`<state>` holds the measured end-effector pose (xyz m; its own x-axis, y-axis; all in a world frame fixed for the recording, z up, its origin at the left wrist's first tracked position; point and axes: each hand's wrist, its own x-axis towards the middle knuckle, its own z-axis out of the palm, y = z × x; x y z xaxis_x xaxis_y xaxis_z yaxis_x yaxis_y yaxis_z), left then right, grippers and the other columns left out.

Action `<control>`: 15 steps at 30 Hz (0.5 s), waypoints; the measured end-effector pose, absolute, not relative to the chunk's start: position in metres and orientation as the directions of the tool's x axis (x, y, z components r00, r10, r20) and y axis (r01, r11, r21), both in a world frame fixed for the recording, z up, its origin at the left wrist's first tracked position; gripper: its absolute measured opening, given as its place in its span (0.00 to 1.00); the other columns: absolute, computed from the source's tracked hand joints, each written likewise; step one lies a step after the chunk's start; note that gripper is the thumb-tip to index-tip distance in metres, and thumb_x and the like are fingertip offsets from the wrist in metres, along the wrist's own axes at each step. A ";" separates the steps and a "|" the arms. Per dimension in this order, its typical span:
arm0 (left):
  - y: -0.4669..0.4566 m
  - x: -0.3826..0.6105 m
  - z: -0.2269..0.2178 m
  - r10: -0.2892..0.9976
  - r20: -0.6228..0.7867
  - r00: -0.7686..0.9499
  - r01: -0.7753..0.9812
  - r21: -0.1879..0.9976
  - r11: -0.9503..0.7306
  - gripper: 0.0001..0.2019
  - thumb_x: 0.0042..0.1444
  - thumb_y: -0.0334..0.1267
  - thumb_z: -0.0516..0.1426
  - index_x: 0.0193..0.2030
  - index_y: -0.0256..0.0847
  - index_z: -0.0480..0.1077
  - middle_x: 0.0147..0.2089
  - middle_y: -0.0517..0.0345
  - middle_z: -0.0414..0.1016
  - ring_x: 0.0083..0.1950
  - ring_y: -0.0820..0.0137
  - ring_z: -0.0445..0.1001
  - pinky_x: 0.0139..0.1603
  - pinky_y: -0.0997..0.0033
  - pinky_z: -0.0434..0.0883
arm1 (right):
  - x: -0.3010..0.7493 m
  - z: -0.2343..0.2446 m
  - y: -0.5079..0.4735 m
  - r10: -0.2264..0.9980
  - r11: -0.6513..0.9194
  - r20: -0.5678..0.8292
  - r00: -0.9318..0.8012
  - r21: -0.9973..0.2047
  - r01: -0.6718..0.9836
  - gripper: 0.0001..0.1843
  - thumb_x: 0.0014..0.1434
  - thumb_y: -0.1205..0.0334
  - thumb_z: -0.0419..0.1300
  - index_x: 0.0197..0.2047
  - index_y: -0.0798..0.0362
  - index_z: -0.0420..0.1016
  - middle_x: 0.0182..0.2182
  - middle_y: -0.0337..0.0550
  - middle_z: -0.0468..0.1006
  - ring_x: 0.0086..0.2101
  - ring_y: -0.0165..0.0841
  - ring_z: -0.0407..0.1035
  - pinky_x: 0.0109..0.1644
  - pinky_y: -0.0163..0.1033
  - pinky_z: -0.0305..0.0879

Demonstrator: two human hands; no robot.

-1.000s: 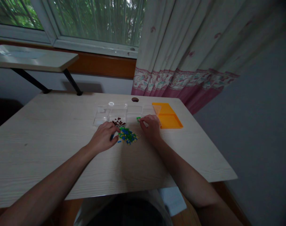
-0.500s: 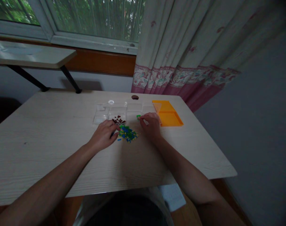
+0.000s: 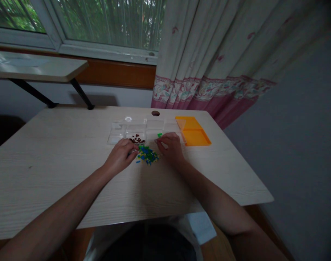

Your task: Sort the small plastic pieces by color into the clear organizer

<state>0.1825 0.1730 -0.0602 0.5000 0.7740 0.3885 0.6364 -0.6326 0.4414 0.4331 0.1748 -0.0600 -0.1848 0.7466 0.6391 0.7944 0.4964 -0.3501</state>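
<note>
A pile of small green, blue and yellow plastic pieces [image 3: 149,156] lies on the table in front of a clear compartment box [image 3: 155,125]. My left hand [image 3: 122,154] rests at the pile's left edge, fingers curled and thumb bent toward the index finger; whatever is between the tips is too small to make out. Over the box's front edge, above the pile, is my right hand [image 3: 171,148], thumb and index finger slightly apart with nothing visible between them. A green piece [image 3: 159,135] lies in the compartment just beyond its fingertips. Dark brown pieces [image 3: 137,139] lie in the compartment to the left.
An orange tray [image 3: 195,136] sits at the right, partly under the box's clear end. Behind the box is a round hole [image 3: 155,113] in the table [image 3: 59,152]. A raised shelf [image 3: 40,67] stands at the back left, and a curtain [image 3: 209,87] hangs behind.
My right hand has let go of the green piece, which stays in the compartment, and its fingertips have moved left and toward the pile. My left hand has barely moved.
</note>
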 end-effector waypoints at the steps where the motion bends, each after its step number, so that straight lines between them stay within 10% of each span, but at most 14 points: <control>1: 0.172 0.183 -0.060 0.772 0.399 0.494 0.621 0.460 -0.635 0.08 0.63 0.41 0.55 0.42 0.41 0.73 0.39 0.54 0.70 0.44 0.64 0.68 0.48 0.61 0.67 | 0.431 -0.059 0.172 0.741 0.526 0.632 -0.229 -0.333 0.783 0.08 0.62 0.59 0.61 0.37 0.50 0.81 0.34 0.43 0.80 0.41 0.36 0.69 0.52 0.45 0.60; 15: 0.164 0.195 -0.062 0.809 0.360 0.466 0.430 0.707 -0.562 0.11 0.64 0.44 0.55 0.41 0.41 0.74 0.36 0.57 0.69 0.39 0.69 0.68 0.40 0.68 0.67 | 0.418 -0.055 0.155 0.639 0.720 0.578 -0.508 -0.215 0.660 0.09 0.64 0.55 0.60 0.42 0.45 0.81 0.36 0.40 0.80 0.43 0.35 0.68 0.53 0.43 0.59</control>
